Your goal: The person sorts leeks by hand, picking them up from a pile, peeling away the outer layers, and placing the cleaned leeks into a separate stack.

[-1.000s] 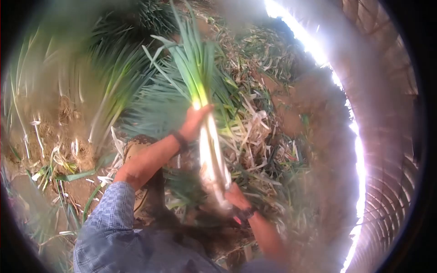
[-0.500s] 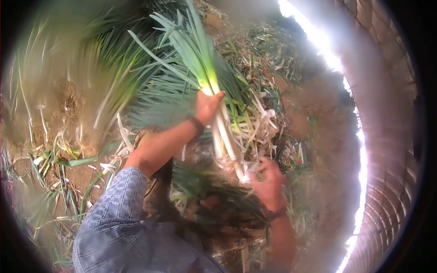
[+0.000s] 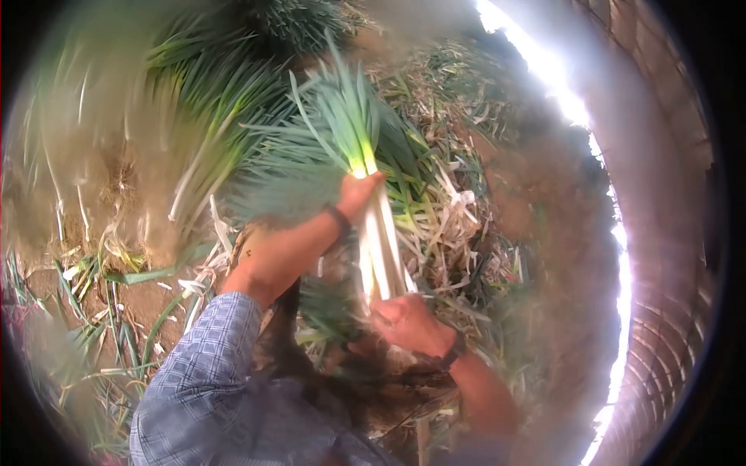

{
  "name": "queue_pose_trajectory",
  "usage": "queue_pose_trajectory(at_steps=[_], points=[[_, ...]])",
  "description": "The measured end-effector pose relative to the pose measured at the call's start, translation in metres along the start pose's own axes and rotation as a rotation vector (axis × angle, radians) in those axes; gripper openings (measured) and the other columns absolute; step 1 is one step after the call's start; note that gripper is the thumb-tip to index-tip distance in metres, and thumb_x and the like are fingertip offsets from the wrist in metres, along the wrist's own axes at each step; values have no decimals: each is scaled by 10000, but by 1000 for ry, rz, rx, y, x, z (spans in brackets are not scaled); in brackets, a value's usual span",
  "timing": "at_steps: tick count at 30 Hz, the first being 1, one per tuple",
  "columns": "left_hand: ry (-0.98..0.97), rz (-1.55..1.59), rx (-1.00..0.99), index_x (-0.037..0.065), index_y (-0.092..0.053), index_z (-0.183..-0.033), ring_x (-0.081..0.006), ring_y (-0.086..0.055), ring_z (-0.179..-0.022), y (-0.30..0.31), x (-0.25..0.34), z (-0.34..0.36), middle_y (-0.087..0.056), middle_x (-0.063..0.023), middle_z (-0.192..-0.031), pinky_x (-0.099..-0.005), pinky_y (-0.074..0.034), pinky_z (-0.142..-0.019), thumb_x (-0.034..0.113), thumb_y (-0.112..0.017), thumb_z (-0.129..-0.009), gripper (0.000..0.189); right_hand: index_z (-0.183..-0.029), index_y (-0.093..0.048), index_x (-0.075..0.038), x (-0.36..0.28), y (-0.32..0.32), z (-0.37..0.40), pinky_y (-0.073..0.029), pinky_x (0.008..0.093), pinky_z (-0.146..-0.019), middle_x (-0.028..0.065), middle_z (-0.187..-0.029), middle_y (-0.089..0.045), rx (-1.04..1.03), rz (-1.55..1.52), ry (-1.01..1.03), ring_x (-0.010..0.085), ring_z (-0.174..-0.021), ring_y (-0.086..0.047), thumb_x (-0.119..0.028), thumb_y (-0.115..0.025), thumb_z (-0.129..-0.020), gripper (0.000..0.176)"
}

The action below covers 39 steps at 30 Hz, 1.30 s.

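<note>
A bunch of several green onions (image 3: 378, 245) with long white stalks stands nearly upright in front of me, green leaves at the top. My left hand (image 3: 359, 194) is wrapped round the stalks just below where they turn green. My right hand (image 3: 404, 318) is closed at the lower root end of the bunch, its fingers pressed against the white stalks; the roots are mostly hidden behind it. Dry peeled leaves (image 3: 458, 210) lie right beside the bunch.
More green onions (image 3: 206, 159) lie in a pile at the left and behind the bunch. Leaf scraps (image 3: 116, 326) are strewn on the soil at lower left. A curved, ribbed covering (image 3: 660, 311) runs along the right side. Parts of the view are blurred.
My right hand has moved left and closed at the root end; before, it was just right of the stalks. My left hand and the bunch have shifted slightly down.
</note>
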State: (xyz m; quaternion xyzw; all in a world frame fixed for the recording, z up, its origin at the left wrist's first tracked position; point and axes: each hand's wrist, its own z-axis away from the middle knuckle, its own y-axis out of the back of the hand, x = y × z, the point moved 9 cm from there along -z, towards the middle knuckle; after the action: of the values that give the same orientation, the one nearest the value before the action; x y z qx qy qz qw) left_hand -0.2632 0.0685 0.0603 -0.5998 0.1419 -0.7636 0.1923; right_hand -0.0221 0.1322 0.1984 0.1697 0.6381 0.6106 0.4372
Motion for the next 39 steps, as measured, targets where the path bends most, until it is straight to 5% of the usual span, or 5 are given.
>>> queue_pose_trajectory(at_steps=[10,14,21,35,39], points=[[-204,68,87,9,-676,-877,-123,-540,-636,-3,-29,-43,-613,-30,-743,-358,-445,-548,291,-729,-878,287,-907,-645,-50,-42,-59,80,-521,460,-596,192,-736,-647,-285,-327,99,351,-715,-670,-186,-621,-875,142],[-374,-18,53,-92,-643,-802,-244,-629,-592,1,-17,-66,-652,-160,-744,-398,-528,-554,325,-814,-746,454,-1042,-646,-20,35,20,100,-534,443,-659,159,-864,-683,358,-116,-386,348,-754,-676,-311,-703,-857,350],[-117,144,136,-102,-649,-841,-238,-640,-646,4,-8,-45,-661,-151,-801,-403,-539,-582,274,-832,-741,430,-992,-636,-20,84,15,7,-526,452,-592,133,-824,-668,463,430,-251,346,-714,-668,-274,-703,-849,300],[-65,239,128,-25,-648,-908,-216,-580,-654,42,-12,-96,-645,-122,-814,-428,-470,-567,332,-806,-766,416,-996,-706,-74,-28,-49,158,-520,390,-870,122,-994,-703,-462,-755,-197,244,-874,-688,-199,-701,-860,185],[107,197,208,-64,-616,-981,-274,-610,-712,41,-4,-96,-641,-163,-882,-462,-502,-618,371,-806,-733,535,-1345,-519,-33,99,35,219,-520,434,-878,200,-1275,-597,227,359,-632,321,-996,-652,-305,-779,-826,641]])
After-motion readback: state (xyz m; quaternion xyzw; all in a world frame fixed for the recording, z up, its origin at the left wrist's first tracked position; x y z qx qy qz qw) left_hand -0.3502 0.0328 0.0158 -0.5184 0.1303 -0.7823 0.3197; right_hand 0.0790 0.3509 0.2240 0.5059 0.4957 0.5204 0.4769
